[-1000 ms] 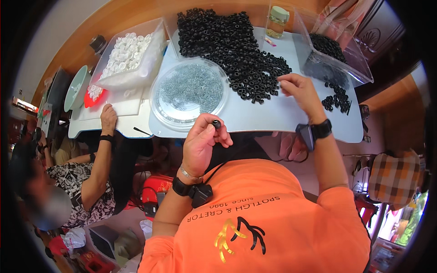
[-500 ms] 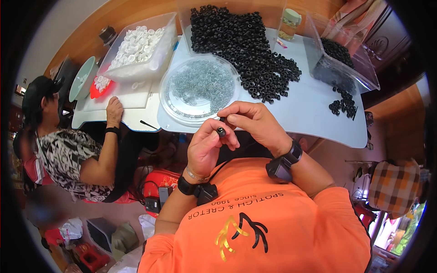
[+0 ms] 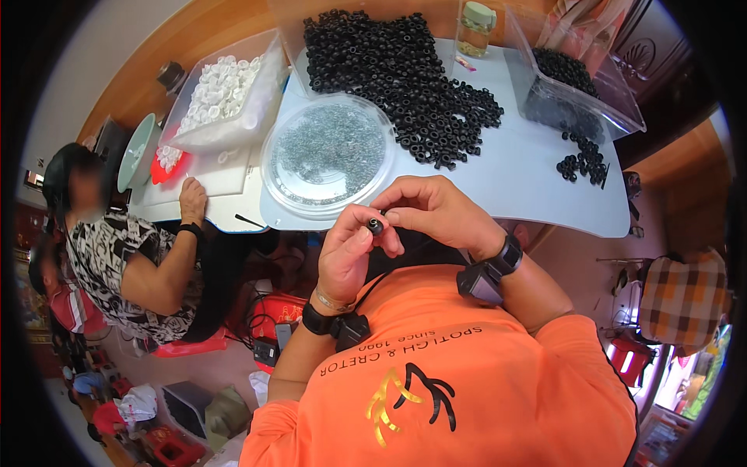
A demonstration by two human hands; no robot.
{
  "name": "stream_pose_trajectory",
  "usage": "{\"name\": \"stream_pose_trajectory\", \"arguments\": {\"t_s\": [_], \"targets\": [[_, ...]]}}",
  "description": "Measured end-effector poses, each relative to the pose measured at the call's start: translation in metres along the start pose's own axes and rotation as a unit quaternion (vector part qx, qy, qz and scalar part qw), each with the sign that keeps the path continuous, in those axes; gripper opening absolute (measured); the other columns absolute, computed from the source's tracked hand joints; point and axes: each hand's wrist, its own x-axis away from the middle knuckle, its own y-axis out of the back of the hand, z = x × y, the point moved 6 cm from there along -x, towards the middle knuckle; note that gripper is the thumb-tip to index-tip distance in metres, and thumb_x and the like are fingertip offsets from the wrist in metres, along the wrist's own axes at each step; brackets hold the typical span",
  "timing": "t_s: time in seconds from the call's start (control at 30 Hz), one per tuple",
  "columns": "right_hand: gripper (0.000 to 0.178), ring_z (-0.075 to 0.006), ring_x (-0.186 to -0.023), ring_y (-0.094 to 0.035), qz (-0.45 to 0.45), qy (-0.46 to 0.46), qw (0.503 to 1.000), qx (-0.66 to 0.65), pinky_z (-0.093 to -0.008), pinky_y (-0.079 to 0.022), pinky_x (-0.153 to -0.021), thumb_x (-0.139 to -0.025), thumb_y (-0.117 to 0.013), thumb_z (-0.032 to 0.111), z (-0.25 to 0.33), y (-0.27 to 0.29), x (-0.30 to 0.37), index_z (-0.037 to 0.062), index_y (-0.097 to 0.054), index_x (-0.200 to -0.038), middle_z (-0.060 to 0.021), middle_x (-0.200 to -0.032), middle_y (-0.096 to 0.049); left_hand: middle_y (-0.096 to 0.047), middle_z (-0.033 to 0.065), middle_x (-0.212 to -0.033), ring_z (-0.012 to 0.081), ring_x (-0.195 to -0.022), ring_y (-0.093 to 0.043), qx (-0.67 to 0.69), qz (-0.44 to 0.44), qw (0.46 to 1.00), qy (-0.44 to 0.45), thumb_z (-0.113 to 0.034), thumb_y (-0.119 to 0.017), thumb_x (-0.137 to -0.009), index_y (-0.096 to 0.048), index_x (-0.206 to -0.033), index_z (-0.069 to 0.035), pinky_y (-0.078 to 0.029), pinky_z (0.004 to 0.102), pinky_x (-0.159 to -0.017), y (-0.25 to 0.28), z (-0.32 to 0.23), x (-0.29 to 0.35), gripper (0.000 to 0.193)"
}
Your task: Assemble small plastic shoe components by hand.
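Observation:
My left hand (image 3: 348, 253) holds a small round black plastic piece (image 3: 375, 226) between thumb and fingers, its end facing up with a pale mark or insert in it. Close beside it, my right hand (image 3: 437, 212) has thumb and forefinger pinched together at a tiny dark item, mostly hidden by the fingertips. The two hands meet just off the table's near edge. Beyond them stands a round clear tub (image 3: 299, 205) holding many tiny clear pieces (image 3: 331, 148). Behind it spreads a big heap of black ring-shaped pieces (image 3: 436, 113).
A clear bin (image 3: 615, 121) of black pieces stands at right, near a small loose pile (image 3: 582, 165). At left are a bin of white caps (image 3: 226, 89), a red dish (image 3: 173, 170) and a green bowl (image 3: 138, 152). A co-worker's hand (image 3: 193, 201) rests at the table. A lidded jar (image 3: 475, 31) stands behind.
The view has shifted slightly. The black piece in my left hand has turned a little and shows a pale mark at its end. The co-worker's head has turned; both my hands keep their grip.

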Motion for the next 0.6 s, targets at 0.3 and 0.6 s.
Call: {"name": "stream_pose_trajectory", "arguments": {"t_s": [0.3,0.6], "targets": [[0.018,-0.0096,-0.084,-0.064,-0.122,0.006,0.992,0.019,-0.0248,-0.053,-0.078,-0.092,-0.063,0.008,0.0,0.008,-0.003,-0.0021,-0.067,-0.106,-0.0053,-0.092,-0.068,-0.058,0.0115,-0.082,0.0232,-0.077,-0.06,-0.018,-0.027,0.999,0.012,-0.027,-0.049,-0.098,-0.051,-0.102,-0.001,-0.048,0.0332,-0.072,0.0,0.007,-0.006,0.026],[0.021,-0.0101,-0.084,-0.064,-0.093,0.007,0.995,0.023,-0.0255,-0.053,-0.079,-0.092,-0.062,0.007,-0.008,0.008,-0.022,-0.0011,-0.067,-0.111,-0.0054,-0.092,-0.068,-0.059,0.0128,-0.084,0.0242,-0.076,-0.06,0.006,-0.069,0.998,0.014,-0.028,-0.052,-0.095,-0.051,-0.1,-0.001,-0.049,0.034,-0.071,0.015,0.005,-0.002,0.027]]}}
